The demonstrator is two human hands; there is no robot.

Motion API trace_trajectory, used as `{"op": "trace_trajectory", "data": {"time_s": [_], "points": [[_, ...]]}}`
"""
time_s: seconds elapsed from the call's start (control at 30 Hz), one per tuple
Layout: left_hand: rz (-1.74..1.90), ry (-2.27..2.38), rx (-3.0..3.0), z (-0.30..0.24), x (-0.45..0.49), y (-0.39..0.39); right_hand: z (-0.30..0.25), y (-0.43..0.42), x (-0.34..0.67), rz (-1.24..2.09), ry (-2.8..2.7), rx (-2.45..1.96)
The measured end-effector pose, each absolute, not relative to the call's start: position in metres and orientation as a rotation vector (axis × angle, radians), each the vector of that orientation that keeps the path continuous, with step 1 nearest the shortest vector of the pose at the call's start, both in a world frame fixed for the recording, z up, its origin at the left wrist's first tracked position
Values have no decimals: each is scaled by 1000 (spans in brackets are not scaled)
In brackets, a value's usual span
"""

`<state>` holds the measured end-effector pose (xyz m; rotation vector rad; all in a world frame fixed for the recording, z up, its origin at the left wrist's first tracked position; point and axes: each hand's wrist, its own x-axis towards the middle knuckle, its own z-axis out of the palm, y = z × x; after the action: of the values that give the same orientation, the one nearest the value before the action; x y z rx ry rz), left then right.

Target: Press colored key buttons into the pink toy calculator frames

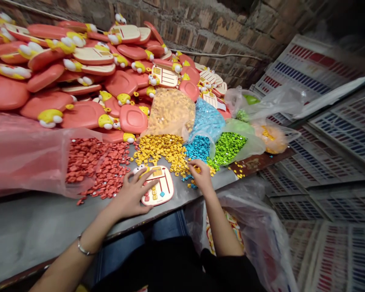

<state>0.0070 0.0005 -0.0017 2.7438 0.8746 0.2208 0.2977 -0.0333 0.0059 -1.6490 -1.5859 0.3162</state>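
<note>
Our left hand (130,198) spreads its fingers wide over one cream, red-rimmed plastic toy (157,200), the thumb by its lower edge; it lies face up on the grey surface (33,231). Our right hand (202,176) holds its fingers narrow and bent above small loose pieces; we cannot tell whether one is pinched there. On the toy's face we count one blue diamond-shaped button (162,194) and three yellow buttons (154,192) in a column; red buttons (147,198) are partly under the fingers. A tiny line of print near its lower edge is too small to read.

Beyond lie four heaps of small plastic pieces, too many to count: red (112,170), yellow (164,150), blue (197,148) and green (229,146), each at the mouth of one clear bag. Behind them we see a great pile of red-and-cream toys (85,113) with yellow-and-white heads. To the right, white panels (313,65) carry red and blue bars, their writing unreadable. One silver bracelet (83,246) circles our left wrist.
</note>
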Motion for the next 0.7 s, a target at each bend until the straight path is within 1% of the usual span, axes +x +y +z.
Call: {"op": "trace_trajectory", "data": {"time_s": [0.07,0.13,0.23,0.33,0.5,0.6,0.7], "points": [[221,869,2747,-2,7,0,3,-18,315,141,-1641,-1898],[225,867,2746,-2,7,0,-1,-6,324,80,-1799,-2086],[240,834,2741,-2,7,1,-7,3,327,10,-1921,-2193],[234,763,2731,-2,7,1,-14,0,328,-21,-1874,-2149],[231,661,2708,-5,7,0,-22,-9,336,57,-1862,-2067],[220,640,2696,-4,7,-1,-20,-11,337,70,-1811,-2001],[216,637,2694,-1,7,-2,-12,-12,331,65,-1673,-1842]]}}
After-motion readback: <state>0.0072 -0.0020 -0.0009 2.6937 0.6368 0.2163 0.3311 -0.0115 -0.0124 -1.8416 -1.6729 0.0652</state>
